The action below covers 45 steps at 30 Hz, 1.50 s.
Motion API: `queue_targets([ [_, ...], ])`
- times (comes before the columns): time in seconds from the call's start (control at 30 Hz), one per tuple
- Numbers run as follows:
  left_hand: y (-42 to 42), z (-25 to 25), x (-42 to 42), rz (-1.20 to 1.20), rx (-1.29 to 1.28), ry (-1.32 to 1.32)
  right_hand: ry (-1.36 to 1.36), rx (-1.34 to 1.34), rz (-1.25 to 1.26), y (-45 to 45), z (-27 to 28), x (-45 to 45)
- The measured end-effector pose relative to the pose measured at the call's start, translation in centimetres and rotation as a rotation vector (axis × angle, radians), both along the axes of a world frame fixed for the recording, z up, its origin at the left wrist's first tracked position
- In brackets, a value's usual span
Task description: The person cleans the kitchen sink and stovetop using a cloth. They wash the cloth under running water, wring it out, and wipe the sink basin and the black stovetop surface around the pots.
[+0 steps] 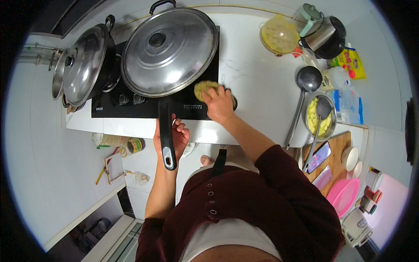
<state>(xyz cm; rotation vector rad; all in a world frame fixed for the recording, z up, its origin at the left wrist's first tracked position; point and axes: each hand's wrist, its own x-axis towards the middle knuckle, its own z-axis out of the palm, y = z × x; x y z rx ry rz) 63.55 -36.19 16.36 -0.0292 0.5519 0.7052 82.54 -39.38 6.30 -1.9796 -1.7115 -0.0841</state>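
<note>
My right hand [218,104] presses a yellowish-green cloth [204,90] onto the front right corner of a black glass cooktop [193,109]. My left hand [175,137] is beneath the black handle [167,131] of a large lidded pan, palm up with its fingers curled; whether it touches the handle cannot be told. A domed metal lid [170,52] covers that pan, which stands on the cooktop. Left of it is a dark pot under another metal lid [86,65].
Right of the cooktop lie a ladle [308,79], a metal bowl of yellow pieces [317,122] with a spoon across it, and a yellow strainer [280,34]. A kettle [330,37] stands behind. A phone [319,157] rests on a wooden cutting board [342,144] beside a pink basin [343,196].
</note>
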Motion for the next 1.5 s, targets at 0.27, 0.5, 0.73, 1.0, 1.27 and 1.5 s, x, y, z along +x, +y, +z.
queue_targets([
  [0.27, -1.6, -0.9, -4.9, -0.071, -0.075, 0.115, 0.165, 0.068, -0.235, -0.9, -0.9, 6.6],
  [0.5, -5.7, -1.9, -9.5, 0.006, -0.131, 0.155, -0.014, -0.14, -0.519, -3.4, -3.0, 8.7],
  [0.73, -8.4, -3.2, -14.1, 0.063, -0.181, 0.119, -0.048, -0.191, -0.53, -7.1, -1.2, -5.2],
  [1.0, -8.3, -3.6, -17.0, 0.073, -0.194, 0.061, 0.173, -0.169, -0.592, -6.2, -0.9, -14.0],
  [1.27, -6.5, -3.2, -17.3, 0.08, -0.165, 0.136, 0.272, 0.158, -0.318, -0.7, -1.0, -6.6],
  [1.5, -5.2, -3.8, -17.8, 0.202, -0.269, 0.212, 0.417, -0.247, -0.586, 3.3, -1.4, -8.9],
])
